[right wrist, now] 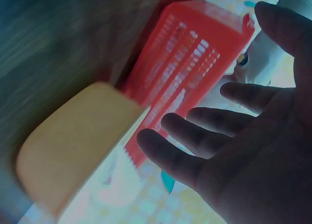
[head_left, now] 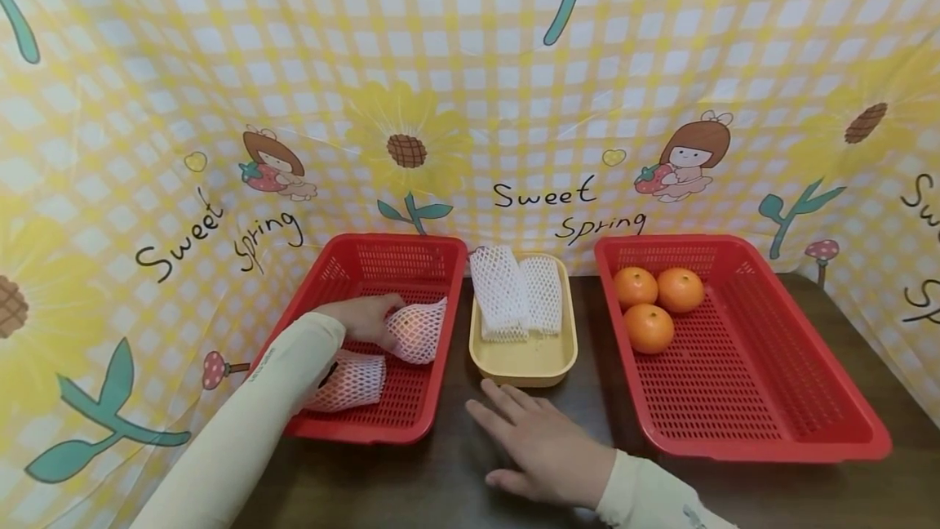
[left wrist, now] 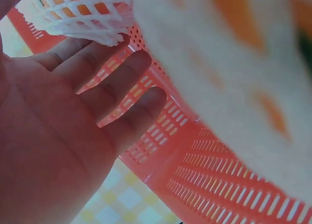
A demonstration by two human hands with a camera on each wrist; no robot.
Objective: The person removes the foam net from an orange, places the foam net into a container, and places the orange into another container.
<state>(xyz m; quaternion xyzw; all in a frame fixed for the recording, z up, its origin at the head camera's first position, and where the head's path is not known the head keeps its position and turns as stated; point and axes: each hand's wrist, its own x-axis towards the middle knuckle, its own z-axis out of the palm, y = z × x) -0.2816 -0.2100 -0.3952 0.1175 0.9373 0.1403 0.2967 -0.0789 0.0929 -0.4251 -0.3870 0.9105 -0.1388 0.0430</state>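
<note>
Yellow cloth (head_left: 529, 137) reading "Sweet Spring", left fingers (left wrist: 127, 70) holding netted fruit (head_left: 417, 333), right fingers (right wrist: 168, 153) spread

One wide view, two close ones.
The head camera looks forward and down across the table (head_left: 411, 480); the left wrist's, close over the left hand (left wrist: 63, 117) into the left red basket (head_left: 389, 431); the right wrist's, low and tilted, past the right hand (right wrist: 253, 141) to the yellow tray (right wrist: 78, 151). All three show that basket.

Yellow-and-white gingham cloth (head_left: 514, 96) with big sunflowers (head_left: 406, 151) behind a dark table (head_left: 411, 484).
</note>
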